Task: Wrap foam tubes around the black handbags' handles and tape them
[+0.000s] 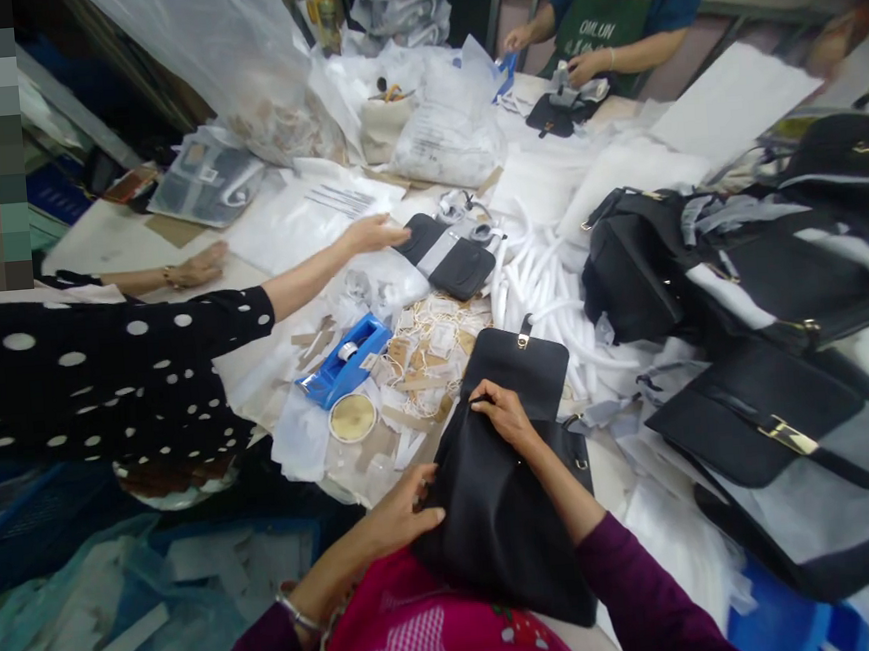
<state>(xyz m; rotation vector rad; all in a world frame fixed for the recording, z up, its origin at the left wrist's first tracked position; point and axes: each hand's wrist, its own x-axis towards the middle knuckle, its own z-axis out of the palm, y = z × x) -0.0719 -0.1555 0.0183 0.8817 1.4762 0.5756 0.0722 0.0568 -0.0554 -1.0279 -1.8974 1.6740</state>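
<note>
A black leather-look bag (pixel 505 505) leans against my lap at the table's edge. Its flap (pixel 520 371) is folded up and back, with a gold clasp at the flap's tip. My right hand (pixel 503 412) reaches over the front and pinches the bag's upper left edge between thumb and fingers. Against the left side of the bag rests my left hand (pixel 408 508), its thumb and fingers apart. The bag's inside is hidden from view.
Beyond the bag lie string tags (pixel 436 340), a blue tape dispenser (pixel 347 357) and white foam tubes (pixel 525 278). Black bags (pixel 758 420) crowd the right. A co-worker's hand (pixel 378 233) reaches to a black pouch (pixel 448 254); another person (pixel 607 26) works at the far side.
</note>
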